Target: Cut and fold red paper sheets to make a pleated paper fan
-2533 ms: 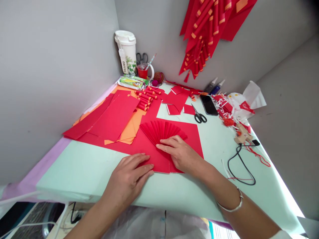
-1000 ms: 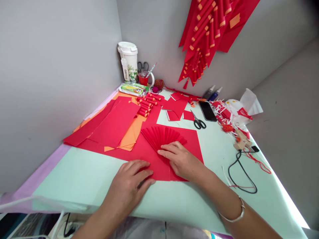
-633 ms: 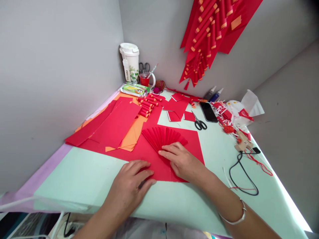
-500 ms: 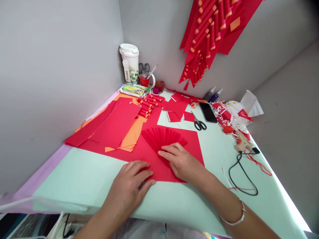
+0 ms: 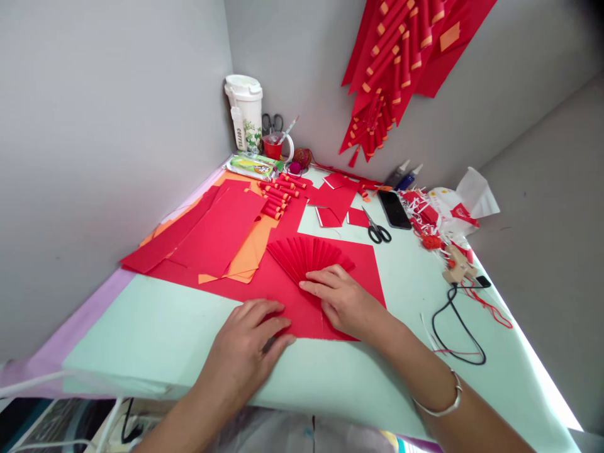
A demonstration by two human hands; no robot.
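Note:
A pleated red paper fan (image 5: 306,253) lies spread on a large red sheet (image 5: 365,270) at the middle of the table. The fingertips of my right hand (image 5: 346,301) rest on the fan's narrow lower end and its right side; the palm and thumb hide part of it. My left hand (image 5: 252,340) lies at the sheet's front edge, fingers apart and slightly bent, holding nothing. More red sheets (image 5: 219,233) and orange sheets (image 5: 250,255) overlap to the left of the fan.
Behind are red paper rolls (image 5: 278,195), a white cup (image 5: 245,113), scissors (image 5: 377,233) and a phone (image 5: 394,209). On the right lie a glue gun (image 5: 457,264) with its black cable and a heap of paper scraps (image 5: 422,211). Red decorations (image 5: 387,69) hang on the wall.
The camera view has shifted slightly. Both hands and the fan stay in nearly the same place on the table.

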